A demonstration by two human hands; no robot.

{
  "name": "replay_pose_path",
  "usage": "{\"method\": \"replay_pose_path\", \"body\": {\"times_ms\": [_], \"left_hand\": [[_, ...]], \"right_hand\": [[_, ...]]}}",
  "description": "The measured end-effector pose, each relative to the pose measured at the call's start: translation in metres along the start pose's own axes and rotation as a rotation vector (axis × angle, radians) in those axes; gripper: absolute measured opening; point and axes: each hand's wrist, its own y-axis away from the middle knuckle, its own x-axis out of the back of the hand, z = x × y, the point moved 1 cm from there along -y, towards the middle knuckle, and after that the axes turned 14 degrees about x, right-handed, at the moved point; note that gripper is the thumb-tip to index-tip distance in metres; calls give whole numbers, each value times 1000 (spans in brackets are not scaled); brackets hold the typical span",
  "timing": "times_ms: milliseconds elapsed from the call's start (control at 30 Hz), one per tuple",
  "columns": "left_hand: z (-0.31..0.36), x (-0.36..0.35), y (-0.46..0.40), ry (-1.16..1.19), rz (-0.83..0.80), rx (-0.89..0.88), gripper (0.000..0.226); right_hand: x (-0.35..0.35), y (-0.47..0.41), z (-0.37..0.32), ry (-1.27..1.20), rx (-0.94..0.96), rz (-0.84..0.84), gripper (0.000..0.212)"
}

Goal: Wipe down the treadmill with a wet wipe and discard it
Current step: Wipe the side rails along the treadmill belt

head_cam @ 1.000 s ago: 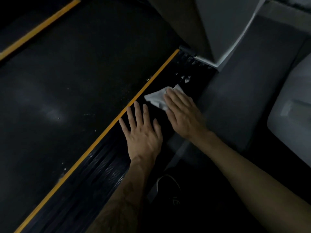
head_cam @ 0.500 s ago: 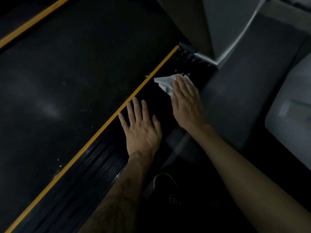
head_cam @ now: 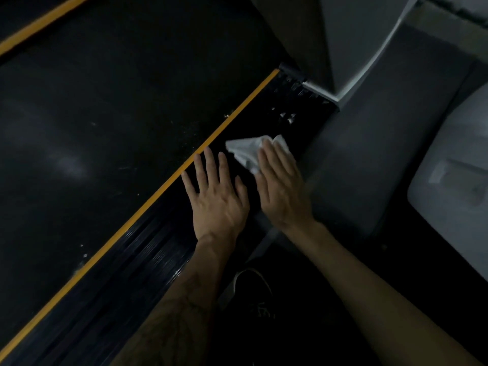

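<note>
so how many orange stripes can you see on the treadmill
2. One orange stripe runs diagonally beside the left hand; a second orange stripe crosses the top-left corner. Any others would lie out of frame.

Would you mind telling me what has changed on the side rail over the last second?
The right hand pushed the wet wipe forward along the side rail toward the white specks, then drew it back. The left hand stayed flat on the rail beside the orange stripe.
</note>
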Motion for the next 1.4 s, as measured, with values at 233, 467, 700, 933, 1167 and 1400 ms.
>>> {"method": "replay_pose_path", "body": {"times_ms": [233, 467, 700, 933, 1167, 1400], "left_hand": [[2, 0, 0, -13, 14, 5, 69], [2, -1, -1, -31, 27, 4, 70], [2, -1, -1, -33, 11, 11, 69], [2, 0, -1, -35, 13, 17, 70], [3, -1, -2, -28, 19, 16, 67], [3, -1, -2, -21, 23, 15, 69]], "right_hand": [[10, -27, 47, 55, -123, -50, 55], [9, 6, 15, 99, -61, -61, 57], [15, -42, 50, 119, -306, -190, 77], [11, -4, 11, 154, -105, -163, 62], [12, -55, 46, 137, -353, -289, 65], [15, -28, 33, 160, -201, -208, 66]]}}
